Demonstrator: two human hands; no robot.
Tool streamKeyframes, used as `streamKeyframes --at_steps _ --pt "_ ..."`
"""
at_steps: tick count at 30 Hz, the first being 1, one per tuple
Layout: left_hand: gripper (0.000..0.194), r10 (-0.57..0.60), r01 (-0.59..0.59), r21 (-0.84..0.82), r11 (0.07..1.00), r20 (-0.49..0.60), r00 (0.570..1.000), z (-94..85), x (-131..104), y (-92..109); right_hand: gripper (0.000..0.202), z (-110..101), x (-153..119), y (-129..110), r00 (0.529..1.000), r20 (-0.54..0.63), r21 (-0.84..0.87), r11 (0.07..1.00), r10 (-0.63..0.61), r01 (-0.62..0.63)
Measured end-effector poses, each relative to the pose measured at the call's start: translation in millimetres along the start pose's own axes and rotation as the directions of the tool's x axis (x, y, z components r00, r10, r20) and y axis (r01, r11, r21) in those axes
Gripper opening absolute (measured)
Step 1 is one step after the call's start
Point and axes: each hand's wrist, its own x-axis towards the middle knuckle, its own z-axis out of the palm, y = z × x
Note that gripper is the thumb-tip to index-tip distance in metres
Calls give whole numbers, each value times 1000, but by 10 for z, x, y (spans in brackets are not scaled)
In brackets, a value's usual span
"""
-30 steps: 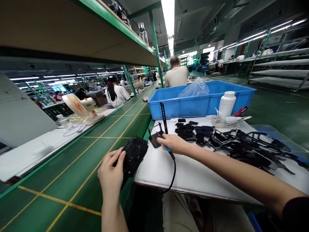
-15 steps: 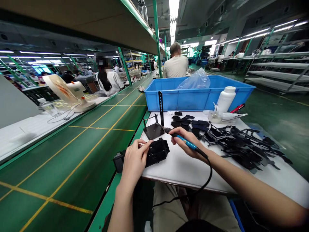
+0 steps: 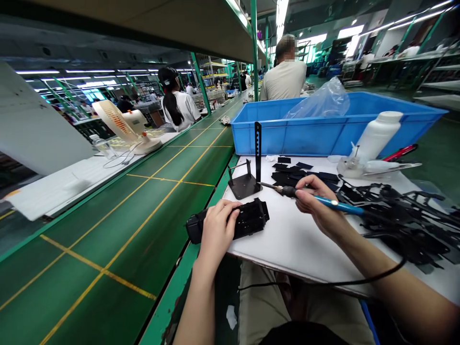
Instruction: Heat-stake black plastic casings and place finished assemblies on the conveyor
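The bare left hand [image 3: 219, 223] covers the middle of the black plastic housing [image 3: 251, 218]. Whether the slim blue-handled, pen-shaped tool [image 3: 338, 205] touches the flat black metal stand [image 3: 244, 187] is unclear. The blue plastic bin [image 3: 273, 139] hides a pale-shirted co-worker's [image 3: 285, 79] lower body.

I'm seeing a big factory hall: green floor [image 3: 440, 140] at right, tube lights [image 3: 282, 17] overhead, bright windows [image 3: 350, 31] far back. Yellow-lined green belt [image 3: 151, 220] runs between two white surfaces [image 3: 298, 244], brown shelf [image 3: 172, 24] above, green posts [image 3: 254, 57].
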Motion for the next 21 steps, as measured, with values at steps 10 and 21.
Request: streamKeyframes --at_steps 10,21 --pt "23 47 -46 34 998 -9 999 34 0 31 22 104 36 64 985 23 224 960 168 -169" --pt "23 46 -46 43 998 -1 999 17 -17 60 24 177 51 90 972 69 206 950 226 -236"
